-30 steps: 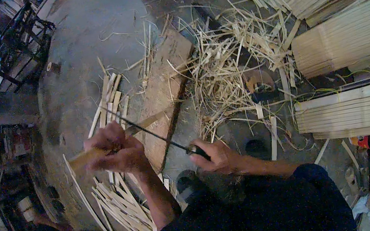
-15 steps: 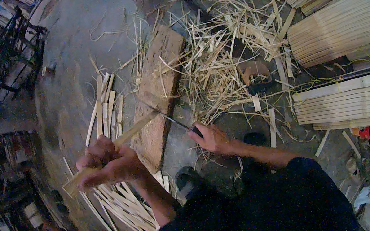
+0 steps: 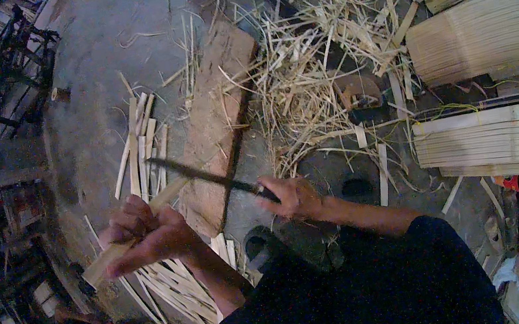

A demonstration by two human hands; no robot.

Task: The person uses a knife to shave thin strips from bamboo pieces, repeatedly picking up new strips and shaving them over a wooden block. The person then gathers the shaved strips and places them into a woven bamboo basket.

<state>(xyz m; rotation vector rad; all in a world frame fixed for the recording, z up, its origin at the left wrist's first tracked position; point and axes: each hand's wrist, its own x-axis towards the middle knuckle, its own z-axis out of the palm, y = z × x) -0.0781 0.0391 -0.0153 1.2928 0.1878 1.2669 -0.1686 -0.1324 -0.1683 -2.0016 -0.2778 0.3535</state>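
Observation:
My left hand (image 3: pixel 150 235) is closed around a pale bamboo strip (image 3: pixel 108 265). One end sticks out below my fist, and the other slants up over the near part of a thick wooden plank (image 3: pixel 212 112). In my right hand (image 3: pixel 293 197) is the dark handle of a long knife. Its dark blade (image 3: pixel 197 173) points left across the plank and crosses the strip's upper end. Whether blade and strip touch there, I cannot tell. Cut strips (image 3: pixel 147 135) lie left of the plank, and more strips (image 3: pixel 175 295) lie below my left forearm.
A tangled heap of shavings (image 3: pixel 308 81) covers the floor right of the plank, with a brown and black object (image 3: pixel 363 98) at its edge. Stacked bundles of pale slats (image 3: pixel 491 141) stand at the right. A dark frame (image 3: pixel 19 77) is at the far left.
The knife blade has swung left, its broad side now showing and its tip beyond the plank. My left hand has drawn the strip slightly back toward the lower left.

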